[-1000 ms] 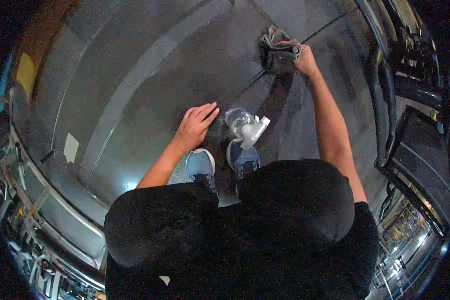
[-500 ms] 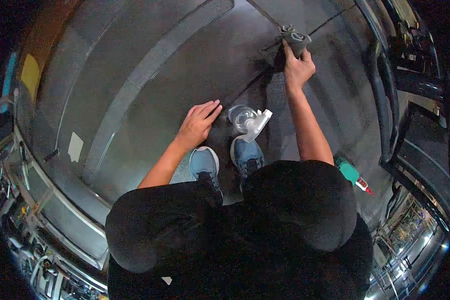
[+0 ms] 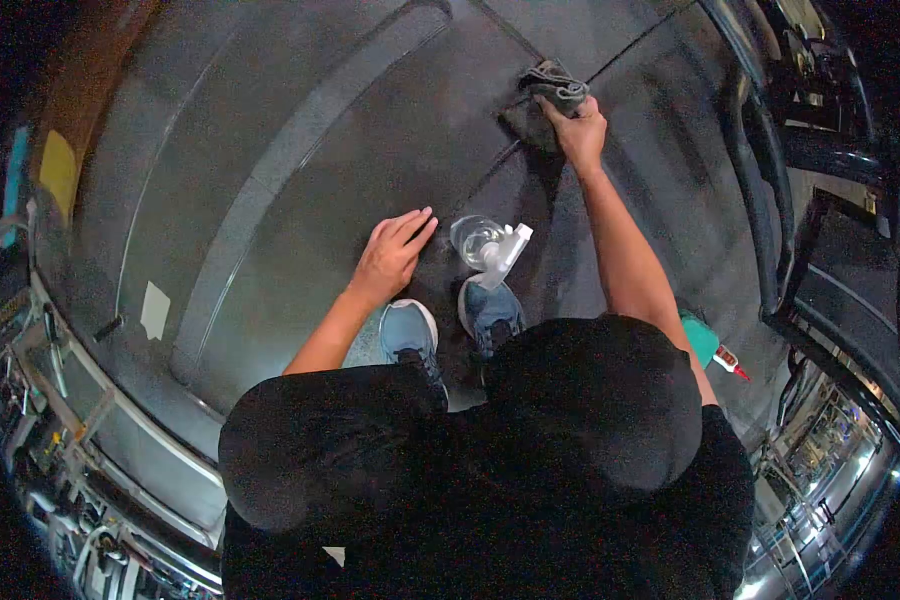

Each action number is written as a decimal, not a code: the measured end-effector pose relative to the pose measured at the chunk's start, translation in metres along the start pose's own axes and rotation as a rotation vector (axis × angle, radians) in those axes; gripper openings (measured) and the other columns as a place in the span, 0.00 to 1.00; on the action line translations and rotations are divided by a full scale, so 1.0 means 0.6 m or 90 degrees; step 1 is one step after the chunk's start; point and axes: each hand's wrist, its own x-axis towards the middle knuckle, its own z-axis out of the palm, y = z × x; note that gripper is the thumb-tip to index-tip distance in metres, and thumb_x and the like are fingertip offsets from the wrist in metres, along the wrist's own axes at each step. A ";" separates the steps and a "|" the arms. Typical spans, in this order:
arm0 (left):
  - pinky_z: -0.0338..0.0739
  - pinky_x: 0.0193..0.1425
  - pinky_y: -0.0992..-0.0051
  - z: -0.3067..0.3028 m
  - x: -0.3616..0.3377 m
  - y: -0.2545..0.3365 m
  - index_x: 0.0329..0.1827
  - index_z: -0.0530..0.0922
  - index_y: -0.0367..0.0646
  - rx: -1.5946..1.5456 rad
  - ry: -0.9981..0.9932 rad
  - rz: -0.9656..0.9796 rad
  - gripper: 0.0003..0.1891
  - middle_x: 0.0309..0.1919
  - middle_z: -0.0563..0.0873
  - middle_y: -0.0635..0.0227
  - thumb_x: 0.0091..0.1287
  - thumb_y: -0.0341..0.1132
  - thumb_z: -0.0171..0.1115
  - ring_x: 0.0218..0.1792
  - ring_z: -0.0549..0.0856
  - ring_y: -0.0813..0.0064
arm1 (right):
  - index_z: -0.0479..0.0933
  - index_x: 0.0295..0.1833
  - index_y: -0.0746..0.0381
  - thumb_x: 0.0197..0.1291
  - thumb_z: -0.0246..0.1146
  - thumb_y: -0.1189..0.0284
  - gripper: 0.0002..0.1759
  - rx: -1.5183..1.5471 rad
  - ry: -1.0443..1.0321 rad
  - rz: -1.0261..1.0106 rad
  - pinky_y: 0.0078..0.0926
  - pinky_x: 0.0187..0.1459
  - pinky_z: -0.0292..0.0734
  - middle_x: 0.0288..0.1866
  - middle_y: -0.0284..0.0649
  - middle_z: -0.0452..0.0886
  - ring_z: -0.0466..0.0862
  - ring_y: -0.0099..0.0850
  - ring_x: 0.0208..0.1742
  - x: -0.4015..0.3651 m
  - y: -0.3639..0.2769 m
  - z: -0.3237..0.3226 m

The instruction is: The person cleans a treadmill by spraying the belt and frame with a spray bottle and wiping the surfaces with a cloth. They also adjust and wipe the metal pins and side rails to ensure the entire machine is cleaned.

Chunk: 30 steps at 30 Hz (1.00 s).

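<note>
Far out in front, my right hand (image 3: 582,132) grips a bunched dark grey cloth (image 3: 558,88) just above or on the dark floor (image 3: 370,150); contact is hard to make out. My left hand (image 3: 392,255) hangs open over the floor, fingers stretched forward, holding nothing. A clear spray bottle (image 3: 478,240) with a white trigger head (image 3: 510,255) stands between my hands, close to the toe of my right shoe (image 3: 490,310).
A green and white bottle with a red tip (image 3: 722,355) lies right of my knee. Black metal tubing (image 3: 760,190) runs along the right side. Cluttered racks with pale rails (image 3: 130,400) are at left. A pale paper-like patch (image 3: 155,310) lies on the left floor.
My right hand has moved left with the cloth, which now looks flatter and more spread. The left hand has hardly moved.
</note>
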 end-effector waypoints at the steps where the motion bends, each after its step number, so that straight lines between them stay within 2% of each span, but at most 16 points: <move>1: 0.69 0.76 0.56 0.000 -0.002 0.002 0.74 0.76 0.42 0.005 0.005 0.002 0.33 0.75 0.76 0.61 0.61 0.21 0.64 0.74 0.76 0.60 | 0.91 0.48 0.62 0.51 0.84 0.57 0.24 -0.037 -0.023 -0.055 0.29 0.47 0.81 0.47 0.44 0.89 0.89 0.34 0.43 0.008 -0.010 -0.009; 2: 0.69 0.76 0.55 0.000 -0.005 0.005 0.75 0.75 0.43 -0.008 0.007 0.000 0.34 0.76 0.76 0.61 0.61 0.21 0.63 0.74 0.76 0.59 | 0.91 0.48 0.62 0.51 0.84 0.57 0.24 -0.035 -0.020 -0.059 0.29 0.47 0.81 0.47 0.44 0.89 0.89 0.34 0.43 0.013 -0.018 -0.021; 4: 0.69 0.76 0.54 0.001 -0.002 -0.001 0.76 0.75 0.44 -0.018 0.017 -0.004 0.35 0.77 0.75 0.61 0.61 0.21 0.63 0.74 0.76 0.58 | 0.90 0.49 0.63 0.51 0.84 0.62 0.22 0.122 -0.155 0.062 0.27 0.50 0.81 0.46 0.39 0.90 0.88 0.27 0.44 0.034 -0.028 -0.049; 5: 0.69 0.76 0.55 0.003 -0.004 -0.002 0.76 0.75 0.44 -0.016 0.021 0.001 0.35 0.76 0.75 0.62 0.61 0.21 0.63 0.74 0.75 0.59 | 0.90 0.50 0.65 0.52 0.83 0.71 0.20 0.176 -0.176 0.051 0.26 0.53 0.80 0.47 0.35 0.91 0.86 0.23 0.46 0.046 -0.033 -0.070; 7: 0.69 0.77 0.56 0.004 -0.007 0.000 0.76 0.75 0.44 -0.016 0.022 0.005 0.35 0.76 0.75 0.62 0.61 0.21 0.64 0.75 0.75 0.59 | 0.89 0.51 0.66 0.51 0.81 0.77 0.19 0.213 -0.266 -0.010 0.25 0.56 0.80 0.50 0.33 0.91 0.86 0.23 0.49 0.075 -0.068 -0.112; 9: 0.69 0.77 0.56 -0.003 -0.005 0.002 0.76 0.75 0.44 -0.027 0.019 -0.001 0.35 0.76 0.76 0.62 0.60 0.20 0.64 0.75 0.75 0.59 | 0.89 0.52 0.67 0.51 0.80 0.79 0.20 0.201 -0.300 -0.013 0.25 0.59 0.79 0.51 0.33 0.91 0.86 0.23 0.52 0.101 -0.072 -0.124; 12: 0.69 0.76 0.57 -0.010 -0.001 0.004 0.75 0.75 0.44 -0.025 0.004 -0.005 0.34 0.76 0.76 0.62 0.61 0.20 0.64 0.74 0.76 0.59 | 0.88 0.58 0.62 0.55 0.75 0.83 0.22 0.109 -0.485 -0.018 0.27 0.63 0.78 0.55 0.36 0.91 0.86 0.26 0.56 0.142 -0.045 -0.116; 13: 0.69 0.76 0.57 -0.008 0.000 0.002 0.75 0.75 0.44 -0.026 0.002 -0.009 0.34 0.76 0.76 0.62 0.61 0.20 0.64 0.74 0.76 0.59 | 0.88 0.58 0.62 0.55 0.75 0.83 0.22 0.110 -0.489 -0.015 0.27 0.63 0.78 0.55 0.36 0.91 0.86 0.26 0.56 0.154 -0.036 -0.106; 15: 0.69 0.76 0.57 -0.005 0.000 -0.001 0.75 0.76 0.44 -0.016 -0.002 -0.004 0.33 0.76 0.76 0.62 0.62 0.21 0.63 0.74 0.76 0.59 | 0.89 0.58 0.60 0.56 0.74 0.82 0.22 0.057 -0.503 -0.166 0.31 0.66 0.78 0.55 0.35 0.92 0.87 0.28 0.55 0.166 -0.015 -0.096; 16: 0.69 0.76 0.57 -0.002 0.000 -0.004 0.75 0.76 0.44 -0.019 -0.004 -0.004 0.33 0.76 0.76 0.62 0.62 0.21 0.63 0.74 0.76 0.59 | 0.88 0.59 0.60 0.55 0.72 0.83 0.23 0.060 -0.551 -0.177 0.33 0.72 0.73 0.58 0.38 0.91 0.86 0.34 0.61 0.170 -0.006 -0.089; 20: 0.69 0.76 0.57 0.003 0.002 -0.004 0.75 0.76 0.44 -0.013 0.004 -0.004 0.32 0.76 0.76 0.61 0.63 0.21 0.62 0.74 0.76 0.60 | 0.87 0.60 0.61 0.55 0.69 0.86 0.25 -0.013 -0.555 -0.214 0.35 0.77 0.68 0.61 0.39 0.90 0.84 0.37 0.67 0.156 0.000 -0.068; 23: 0.69 0.76 0.56 0.003 -0.001 -0.003 0.75 0.76 0.44 -0.017 0.006 -0.002 0.32 0.76 0.76 0.61 0.63 0.21 0.62 0.74 0.76 0.59 | 0.86 0.59 0.61 0.52 0.66 0.86 0.26 -0.190 -0.335 -0.352 0.42 0.77 0.68 0.63 0.50 0.86 0.83 0.50 0.66 0.116 0.051 -0.053; 24: 0.69 0.76 0.56 0.002 0.000 -0.003 0.75 0.76 0.44 -0.019 0.010 0.000 0.32 0.76 0.76 0.60 0.63 0.20 0.62 0.74 0.76 0.59 | 0.86 0.59 0.61 0.52 0.66 0.86 0.26 -0.191 -0.333 -0.354 0.42 0.77 0.68 0.63 0.50 0.86 0.83 0.50 0.66 0.100 0.049 -0.061; 27: 0.69 0.76 0.56 -0.006 0.002 0.007 0.75 0.75 0.43 -0.020 0.002 -0.019 0.33 0.76 0.76 0.60 0.63 0.20 0.62 0.74 0.76 0.59 | 0.83 0.56 0.65 0.52 0.66 0.83 0.22 -0.148 0.016 0.069 0.42 0.66 0.75 0.60 0.50 0.84 0.83 0.50 0.61 0.043 0.020 -0.096; 28: 0.69 0.76 0.56 -0.002 -0.009 0.013 0.75 0.75 0.43 -0.028 -0.008 -0.026 0.33 0.76 0.76 0.60 0.63 0.20 0.62 0.74 0.76 0.59 | 0.83 0.56 0.65 0.52 0.66 0.83 0.22 -0.153 0.007 0.078 0.42 0.66 0.75 0.60 0.50 0.84 0.83 0.50 0.61 0.029 0.007 -0.111; 30: 0.69 0.76 0.56 -0.005 0.001 0.002 0.75 0.75 0.43 -0.033 0.000 -0.009 0.33 0.76 0.75 0.60 0.62 0.20 0.62 0.74 0.76 0.58 | 0.82 0.57 0.65 0.50 0.65 0.82 0.25 -0.136 0.024 -0.257 0.45 0.72 0.70 0.60 0.50 0.84 0.80 0.51 0.66 0.043 -0.019 -0.137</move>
